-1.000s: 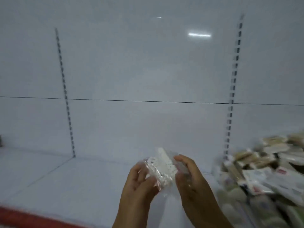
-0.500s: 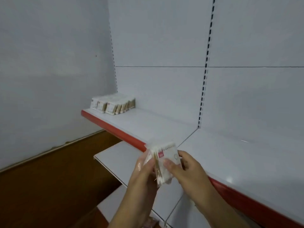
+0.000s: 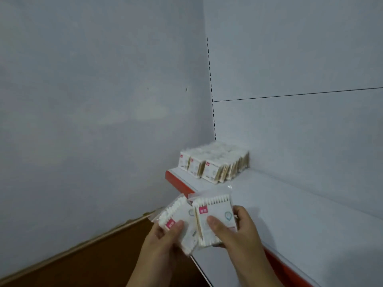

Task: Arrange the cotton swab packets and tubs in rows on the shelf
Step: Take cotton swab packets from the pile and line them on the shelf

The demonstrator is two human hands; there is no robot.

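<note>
I hold two clear cotton swab packets with pink labels in front of the shelf's red front edge. My left hand grips the left packet, which tilts to the left. My right hand grips the right packet, thumb across its front. The two packets touch along their inner sides. At the far left end of the white shelf, against the back panel, several swab packets stand upright in rows.
A grey wall closes off the shelf's left end. The red price strip runs along the shelf front. A lower white shelf edge shows beneath my hands. Brown floor lies at lower left.
The view has swung left, from the loose pile on the right toward the arranged rows. The stack held between both hands has come apart into one packet per hand.
</note>
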